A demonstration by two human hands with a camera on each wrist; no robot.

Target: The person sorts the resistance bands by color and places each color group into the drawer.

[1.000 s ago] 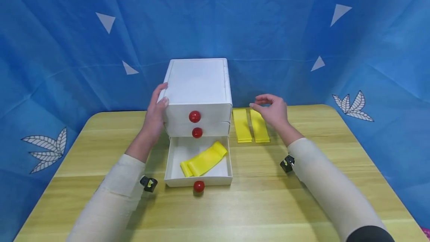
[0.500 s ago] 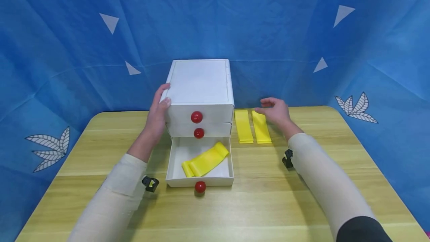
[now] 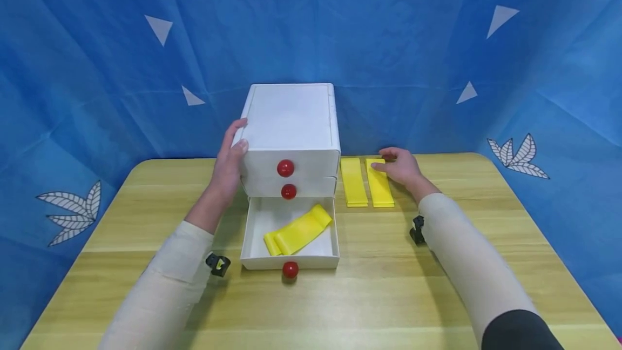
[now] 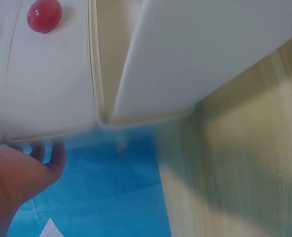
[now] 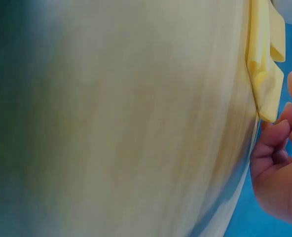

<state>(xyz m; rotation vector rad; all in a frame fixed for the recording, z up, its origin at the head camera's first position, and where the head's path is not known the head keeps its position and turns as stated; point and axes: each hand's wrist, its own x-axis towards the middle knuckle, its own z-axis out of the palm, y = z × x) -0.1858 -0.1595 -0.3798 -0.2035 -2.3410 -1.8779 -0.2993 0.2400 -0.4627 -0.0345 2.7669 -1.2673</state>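
Note:
In the head view a white drawer cabinet (image 3: pixel 291 118) with red ball knobs stands on the table, its bottom drawer (image 3: pixel 257 226) pulled out. A folded yellow band (image 3: pixel 301 231) lies slantwise in that drawer. My left hand (image 3: pixel 225 169) grips the cabinet's left side, fingers over the top edge and thumb near the front corner. Right of the cabinet lie two more folded yellow bands, a left one (image 3: pixel 353 182) and a right one (image 3: pixel 380 185). My right hand (image 3: pixel 400 168) is at the far end of the right band, thumb over it; a firm pinch does not show.
The wooden table (image 3: pixel 389 285) reaches back to a blue curtain (image 3: pixel 389 42) with white leaf and triangle prints. The open drawer's front knob (image 3: pixel 290 270) sticks out toward me. Both upper drawers are closed.
My right hand has come down from above the right band, its thumb now over the band's far end. The left hand keeps its place on the cabinet. The view has shifted slightly.

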